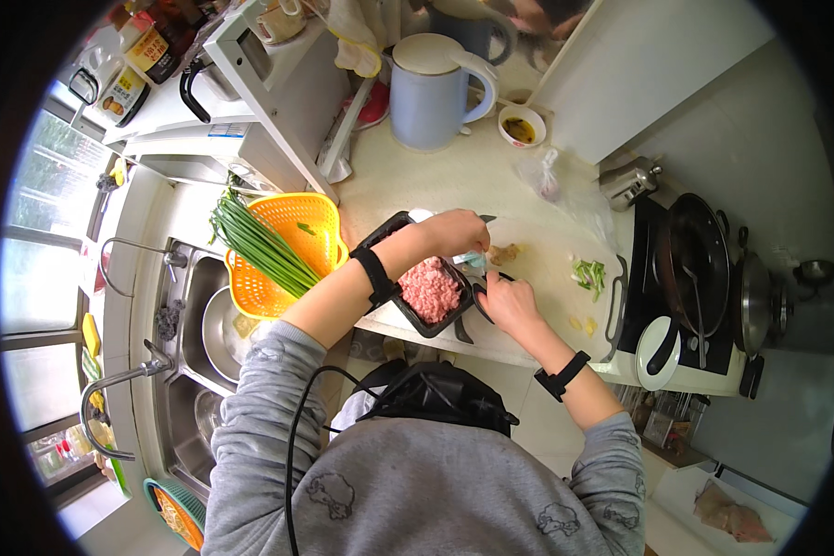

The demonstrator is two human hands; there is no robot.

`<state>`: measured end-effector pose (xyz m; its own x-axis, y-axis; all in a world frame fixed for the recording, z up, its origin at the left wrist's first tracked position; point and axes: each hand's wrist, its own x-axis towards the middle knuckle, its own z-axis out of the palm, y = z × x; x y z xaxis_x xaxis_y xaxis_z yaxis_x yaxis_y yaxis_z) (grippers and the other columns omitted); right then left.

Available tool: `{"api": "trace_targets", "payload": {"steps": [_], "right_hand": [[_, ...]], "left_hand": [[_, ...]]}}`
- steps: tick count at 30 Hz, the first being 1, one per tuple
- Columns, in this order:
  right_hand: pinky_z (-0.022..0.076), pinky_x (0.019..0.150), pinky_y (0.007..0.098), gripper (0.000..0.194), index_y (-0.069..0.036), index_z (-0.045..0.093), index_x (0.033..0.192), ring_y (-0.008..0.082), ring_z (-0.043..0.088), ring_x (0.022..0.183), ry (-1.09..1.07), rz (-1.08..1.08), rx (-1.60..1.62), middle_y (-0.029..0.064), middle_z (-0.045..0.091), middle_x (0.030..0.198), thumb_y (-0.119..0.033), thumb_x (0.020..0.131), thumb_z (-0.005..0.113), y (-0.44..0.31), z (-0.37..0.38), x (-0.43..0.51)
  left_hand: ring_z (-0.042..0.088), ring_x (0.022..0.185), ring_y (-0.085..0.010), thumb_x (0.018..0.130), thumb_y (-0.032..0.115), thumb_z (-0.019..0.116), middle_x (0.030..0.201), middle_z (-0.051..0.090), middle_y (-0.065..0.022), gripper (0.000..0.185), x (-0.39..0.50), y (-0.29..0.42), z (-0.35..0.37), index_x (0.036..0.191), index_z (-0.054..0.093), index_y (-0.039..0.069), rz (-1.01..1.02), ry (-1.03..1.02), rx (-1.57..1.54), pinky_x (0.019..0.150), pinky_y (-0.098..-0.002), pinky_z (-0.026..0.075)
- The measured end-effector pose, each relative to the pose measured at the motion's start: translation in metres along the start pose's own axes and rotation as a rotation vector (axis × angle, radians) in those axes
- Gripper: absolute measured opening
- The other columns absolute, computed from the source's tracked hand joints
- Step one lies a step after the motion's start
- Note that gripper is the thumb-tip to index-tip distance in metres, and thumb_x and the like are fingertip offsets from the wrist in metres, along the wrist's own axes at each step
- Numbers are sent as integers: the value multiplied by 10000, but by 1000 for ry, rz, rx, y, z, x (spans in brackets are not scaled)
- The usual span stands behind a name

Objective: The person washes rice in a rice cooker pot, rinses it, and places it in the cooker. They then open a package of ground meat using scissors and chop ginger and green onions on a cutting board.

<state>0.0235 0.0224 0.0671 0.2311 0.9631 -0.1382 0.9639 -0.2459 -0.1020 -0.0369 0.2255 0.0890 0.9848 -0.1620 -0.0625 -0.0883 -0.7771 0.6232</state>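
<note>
My right hand (pixel 513 303) grips black-handled scissors (pixel 484 300), their blades pointing away from me toward my left fingertips. My left hand (pixel 455 233) reaches over a black plastic tray (pixel 417 321) of pink minced meat (pixel 431 292). Its fingers pinch what looks like a small pale-blue plastic packet (pixel 470 259), partly hidden and too small to make out. Just beyond the scissors, a piece of ginger (pixel 506 254) lies on a pale cutting board (pixel 549 278). A dark knife handle (pixel 463 331) sticks out beside the tray at the counter's front edge.
Green stalks (pixel 264 243) lean in a yellow colander (pixel 306 205) by the sink (pixel 187 278). Chopped scallion (pixel 589 276) and pale slices (pixel 584 325) lie on the board. A blue kettle (pixel 425 104) and small bowl (pixel 522 126) stand behind. A wok (pixel 698 264) sits right.
</note>
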Motion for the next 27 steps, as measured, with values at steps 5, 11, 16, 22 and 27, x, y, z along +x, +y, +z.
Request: {"api": "trace_targets", "payload": {"steps": [5,11,16,22,27], "right_hand": [[478,555,396,371,1,583,903,267,631,568,35,-37,-76,112,639,637,-356,808,614,-4,-4,16],[483,516,388,348,-39,601,868,246,630,581,-4,-66,-58,90,624,624,-385,831,597,-2,-1,25],[485,516,390,345,-30,588,894,258,627,563,8,-34,-63,84,621,615,-372,848,578,-1,6,30],[478,517,414,298,-79,606,839,284,627,560,-44,-9,5,107,635,634,-375,837,578,0,13,49],[455,506,447,215,-115,628,776,325,609,541,152,-52,9,128,612,589,-314,816,557,1,13,60]], "left_hand": [[655,819,-321,723,87,630,787,679,-135,113,3,11,4,804,706,69,-22,89,157,716,-400,515],[637,870,-310,694,43,604,815,656,-145,104,1,27,18,765,678,60,-139,114,306,754,-371,523],[637,857,-297,659,49,633,796,654,-136,96,1,29,18,746,674,44,-201,208,309,754,-358,524],[629,825,-285,638,60,642,767,647,-127,84,0,28,16,714,667,37,-196,315,323,744,-354,520],[623,813,-278,657,48,615,754,642,-121,74,0,32,13,711,663,36,-203,349,329,735,-351,519]]}}
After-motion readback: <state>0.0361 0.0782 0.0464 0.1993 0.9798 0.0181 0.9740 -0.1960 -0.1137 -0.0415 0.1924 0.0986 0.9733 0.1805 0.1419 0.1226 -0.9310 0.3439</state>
